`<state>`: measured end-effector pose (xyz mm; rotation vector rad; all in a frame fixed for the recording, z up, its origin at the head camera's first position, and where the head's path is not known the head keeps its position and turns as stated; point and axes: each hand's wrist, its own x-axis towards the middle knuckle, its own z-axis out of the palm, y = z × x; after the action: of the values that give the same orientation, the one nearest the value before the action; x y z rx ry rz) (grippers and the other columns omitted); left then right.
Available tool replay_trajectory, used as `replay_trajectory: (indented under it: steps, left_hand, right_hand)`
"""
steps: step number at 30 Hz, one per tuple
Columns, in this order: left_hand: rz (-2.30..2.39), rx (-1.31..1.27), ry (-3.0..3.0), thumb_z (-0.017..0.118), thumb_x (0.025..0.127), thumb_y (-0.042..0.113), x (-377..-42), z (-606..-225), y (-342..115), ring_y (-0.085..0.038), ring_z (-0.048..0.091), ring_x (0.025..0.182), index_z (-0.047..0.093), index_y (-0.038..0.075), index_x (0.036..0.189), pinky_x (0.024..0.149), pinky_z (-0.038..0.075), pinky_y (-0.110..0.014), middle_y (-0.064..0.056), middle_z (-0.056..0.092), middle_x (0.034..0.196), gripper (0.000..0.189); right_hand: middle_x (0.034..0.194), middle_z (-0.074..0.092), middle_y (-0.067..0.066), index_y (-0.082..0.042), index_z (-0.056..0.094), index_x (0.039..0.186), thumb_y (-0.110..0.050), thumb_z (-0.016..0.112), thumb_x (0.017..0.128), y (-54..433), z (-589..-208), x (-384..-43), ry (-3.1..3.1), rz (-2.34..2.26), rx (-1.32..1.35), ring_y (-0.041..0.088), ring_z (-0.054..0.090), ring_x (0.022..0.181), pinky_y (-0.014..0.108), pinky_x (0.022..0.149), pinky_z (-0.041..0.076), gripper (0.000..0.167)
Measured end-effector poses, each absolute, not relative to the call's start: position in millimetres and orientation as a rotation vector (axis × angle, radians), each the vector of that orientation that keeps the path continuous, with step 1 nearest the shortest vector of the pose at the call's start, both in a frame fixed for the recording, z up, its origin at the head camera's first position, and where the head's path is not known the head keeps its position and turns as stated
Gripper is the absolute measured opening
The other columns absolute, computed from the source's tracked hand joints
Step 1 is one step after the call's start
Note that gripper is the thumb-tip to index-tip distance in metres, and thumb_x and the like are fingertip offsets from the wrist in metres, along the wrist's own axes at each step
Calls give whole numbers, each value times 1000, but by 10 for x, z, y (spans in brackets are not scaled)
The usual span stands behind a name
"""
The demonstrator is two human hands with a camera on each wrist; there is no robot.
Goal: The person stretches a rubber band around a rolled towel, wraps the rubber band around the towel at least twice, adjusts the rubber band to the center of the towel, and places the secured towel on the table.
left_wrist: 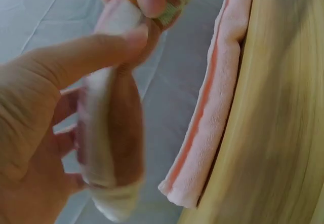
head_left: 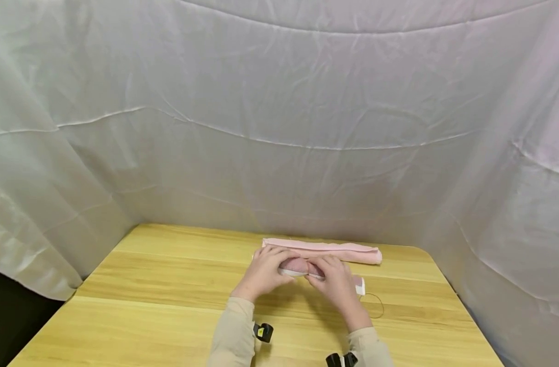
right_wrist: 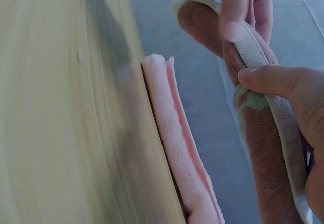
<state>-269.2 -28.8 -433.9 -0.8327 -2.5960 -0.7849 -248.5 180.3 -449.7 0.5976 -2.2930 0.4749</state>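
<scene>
A rolled towel (head_left: 294,265), dusky pink with white edging and a patch of green pattern, is held off the table between both hands. My left hand (head_left: 264,271) grips it left of its middle, thumb laid across the near side in the left wrist view. Close beside, my right hand (head_left: 333,280) pinches the roll, its thumb pressing the white edging (right_wrist: 251,51) in the right wrist view. The roll's ends stick out past both hands and bend a little. Behind the hands lies a second rolled towel (head_left: 325,250), light pink, along the table's far side.
A thin brown loop like a rubber band (head_left: 383,308) lies on the wooden table (head_left: 160,285), right of the right hand. Grey-white cloth (head_left: 279,112) hangs behind the table and at both sides.
</scene>
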Motion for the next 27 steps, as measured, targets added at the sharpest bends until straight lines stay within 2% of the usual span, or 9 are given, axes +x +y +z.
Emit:
replay_trajectory:
  steps: [4,7,10,15,19,24,27]
  left_hand:
    - [-808,-829,-2641,78,77,41,-2681,-4336,-266,-28,52,129,62,24,128,110,32,-56,-1,62,134,57]
    - [-796,-795,-2619,78,77,39,-2674,-4335,-251,-23,57,123,64,23,125,105,37,-51,1,66,129,52]
    - [-740,-773,-2573,79,76,36,-2677,-4355,-236,-19,61,116,66,24,119,101,40,-48,5,70,121,46]
    - [-655,-756,-2482,82,74,29,-2689,-4388,-223,-15,62,108,68,26,109,101,41,-48,9,73,111,37]
    - [-639,-782,-2407,83,73,25,-2697,-4399,-226,-15,62,105,69,26,103,101,41,-46,10,74,107,34]
    - [-650,-762,-2310,84,71,22,-2713,-4408,-249,-14,63,98,69,25,96,95,43,-44,10,74,99,29]
    - [-672,-737,-2277,84,70,18,-2716,-4404,-267,-14,63,95,69,24,93,91,44,-44,10,74,95,28]
  right_hand:
    - [94,70,-1,-18,73,100,-18,86,65,1822,-4515,-2517,-2172,380,674,23,62,90,47,84,43,37]
    - [94,69,-1,-18,72,101,-17,86,65,1817,-4509,-2520,-2125,357,703,23,60,89,45,80,42,39]
    - [97,68,0,-17,70,108,-21,87,65,1801,-4500,-2501,-2150,380,701,24,61,91,44,78,41,47]
    - [103,66,0,-19,68,119,-31,87,68,1771,-4499,-2462,-2279,448,656,24,60,98,43,78,40,55]
    - [103,67,0,-20,70,113,-34,84,71,1744,-4493,-2440,-2358,474,622,22,59,99,41,77,41,47]
    - [96,69,-1,-18,67,96,-36,83,72,1716,-4473,-2431,-2361,464,551,22,61,95,40,73,43,34]
    - [94,70,0,-17,66,94,-35,84,70,1710,-4481,-2428,-2338,465,523,22,63,92,41,72,43,34]
